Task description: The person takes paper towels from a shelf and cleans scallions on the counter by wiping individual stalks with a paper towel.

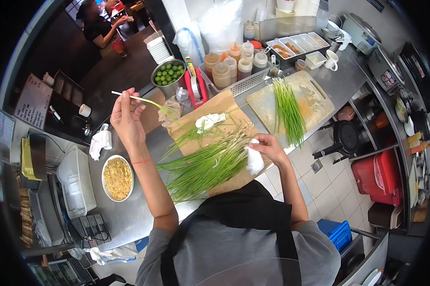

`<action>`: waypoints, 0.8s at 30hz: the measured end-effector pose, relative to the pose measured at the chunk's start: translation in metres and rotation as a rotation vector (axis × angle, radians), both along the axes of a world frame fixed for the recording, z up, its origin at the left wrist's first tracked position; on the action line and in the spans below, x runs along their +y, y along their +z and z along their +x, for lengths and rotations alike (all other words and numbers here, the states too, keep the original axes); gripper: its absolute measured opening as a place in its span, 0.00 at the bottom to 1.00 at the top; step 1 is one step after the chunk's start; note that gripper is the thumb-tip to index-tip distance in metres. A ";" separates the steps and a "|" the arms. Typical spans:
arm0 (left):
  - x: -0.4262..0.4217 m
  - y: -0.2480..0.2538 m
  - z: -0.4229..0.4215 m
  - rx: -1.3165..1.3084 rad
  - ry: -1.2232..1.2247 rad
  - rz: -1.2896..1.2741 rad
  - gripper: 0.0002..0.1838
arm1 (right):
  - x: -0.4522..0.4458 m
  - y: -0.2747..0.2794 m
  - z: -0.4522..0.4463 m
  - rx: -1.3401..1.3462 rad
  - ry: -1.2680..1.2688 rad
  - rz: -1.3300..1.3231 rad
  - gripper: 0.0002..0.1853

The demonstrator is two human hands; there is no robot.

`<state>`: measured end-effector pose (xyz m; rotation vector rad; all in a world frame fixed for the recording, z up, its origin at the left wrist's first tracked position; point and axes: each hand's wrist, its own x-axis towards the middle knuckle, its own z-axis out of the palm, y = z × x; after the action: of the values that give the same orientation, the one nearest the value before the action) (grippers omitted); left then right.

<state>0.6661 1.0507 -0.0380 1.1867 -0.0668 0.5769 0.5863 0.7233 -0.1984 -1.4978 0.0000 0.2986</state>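
Observation:
Raised over the left part of the counter, my left hand point(128, 114) pinches a single spring onion stalk point(154, 103), its white end pointing left and its green end drooping right. My right hand point(270, 147) is closed on a crumpled white paper towel point(256, 161), beside the root ends of a loose pile of spring onions point(200, 167). That pile lies across brown paper point(227, 101). Another crumpled white paper towel point(210, 122) rests on the paper, with loose green strands around it. A neater spring onion bunch point(288, 114) lies on a worn cutting board point(322, 112) to the right.
Behind the paper stand a metal bowl of green limes point(169, 74), a red tape dispenser point(196, 88) and a tray of sauce bottles point(221, 75). A white bowl of yellowish crumbs point(117, 178) sits at left. A person point(98, 28) is beyond the dark counter.

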 end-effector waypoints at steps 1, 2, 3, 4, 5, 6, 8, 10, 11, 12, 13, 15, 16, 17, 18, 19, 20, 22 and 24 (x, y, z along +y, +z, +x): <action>-0.006 0.002 -0.001 0.008 -0.042 0.014 0.11 | -0.012 -0.003 -0.006 0.012 -0.047 -0.024 0.07; -0.015 0.002 -0.002 0.018 -0.091 0.027 0.11 | -0.026 -0.004 -0.013 0.027 -0.100 -0.049 0.07; -0.026 0.001 -0.003 0.030 -0.147 0.038 0.11 | -0.041 -0.006 -0.023 0.044 -0.159 -0.076 0.07; -0.040 -0.001 -0.003 0.046 -0.233 0.066 0.10 | -0.058 -0.014 -0.030 0.027 -0.242 -0.117 0.06; -0.055 -0.004 -0.002 0.062 -0.323 0.092 0.10 | -0.068 -0.009 -0.040 0.027 -0.368 -0.086 0.07; -0.073 -0.007 -0.002 0.075 -0.415 0.118 0.10 | -0.084 -0.014 -0.048 0.011 -0.466 -0.091 0.07; -0.120 -0.013 -0.004 0.155 -0.553 0.226 0.11 | -0.108 -0.015 -0.068 -0.010 -0.658 -0.051 0.07; -0.166 -0.022 0.004 0.220 -0.709 0.293 0.12 | -0.124 -0.014 -0.090 -0.010 -0.815 -0.045 0.07; -0.189 -0.030 0.012 0.242 -0.781 0.313 0.13 | -0.128 -0.011 -0.100 -0.003 -0.875 -0.033 0.07; -0.210 -0.042 0.023 0.270 -0.828 0.305 0.13 | -0.130 -0.010 -0.111 0.009 -0.902 -0.017 0.07; -0.231 -0.057 0.037 0.298 -0.873 0.296 0.14 | -0.133 -0.009 -0.121 0.020 -0.929 -0.001 0.07; -0.268 -0.089 0.069 0.349 -0.927 0.297 0.14 | -0.134 -0.012 -0.138 0.040 -0.974 0.035 0.07; -0.286 -0.102 0.085 0.358 -0.915 0.319 0.14 | -0.135 -0.014 -0.145 0.047 -0.994 0.054 0.07; -0.302 -0.116 0.101 0.365 -0.904 0.342 0.14 | -0.136 -0.016 -0.150 0.054 -1.015 0.073 0.07; -0.316 -0.135 0.120 0.383 -0.890 0.328 0.16 | -0.136 -0.016 -0.155 0.041 -1.022 0.094 0.07; -0.328 -0.153 0.137 0.401 -0.876 0.314 0.18 | -0.136 -0.017 -0.157 0.041 -1.037 0.097 0.07; -0.337 -0.168 0.152 0.412 -0.780 0.579 0.18 | -0.137 -0.017 -0.160 0.044 -1.052 0.099 0.07; -0.343 -0.190 0.170 0.414 -0.561 1.100 0.19 | -0.139 -0.018 -0.165 0.053 -1.080 0.106 0.07; -0.334 -0.185 0.156 0.168 -0.562 1.167 0.21 | -0.144 -0.018 -0.166 0.056 -1.099 0.118 0.07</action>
<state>0.8222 0.7172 -0.2235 2.2236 -0.6379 -0.1353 0.4204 0.5796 -0.2166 -1.1763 0.8069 -0.5383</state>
